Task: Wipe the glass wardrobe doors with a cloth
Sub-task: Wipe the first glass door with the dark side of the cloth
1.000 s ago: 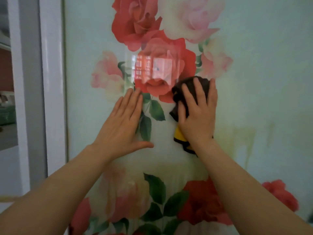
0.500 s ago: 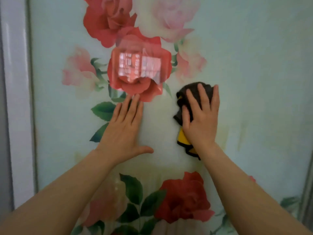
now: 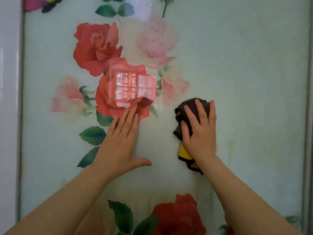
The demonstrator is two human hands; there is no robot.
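A pale green glass wardrobe door [image 3: 254,82] printed with red and pink roses fills the view. My right hand [image 3: 200,133] presses a dark brown cloth [image 3: 180,114] with a yellow patch flat against the glass, right of centre, fingers spread and straight. My left hand [image 3: 121,143] lies flat on the glass beside it, fingers together, thumb out, fingertips touching the lower edge of the big red rose [image 3: 125,92]. Most of the cloth is hidden under my right hand.
A white frame post [image 3: 9,116] runs down the left edge of the door and a grey frame strip [image 3: 307,116] down the right. A bright window reflection sits on the red rose. Faint yellowish streaks mark the glass right of the cloth.
The view has shifted right and up the door; the left frame has slid toward the edge of view. My right hand and cloth have moved rightward across the glass. My left hand stays flat.
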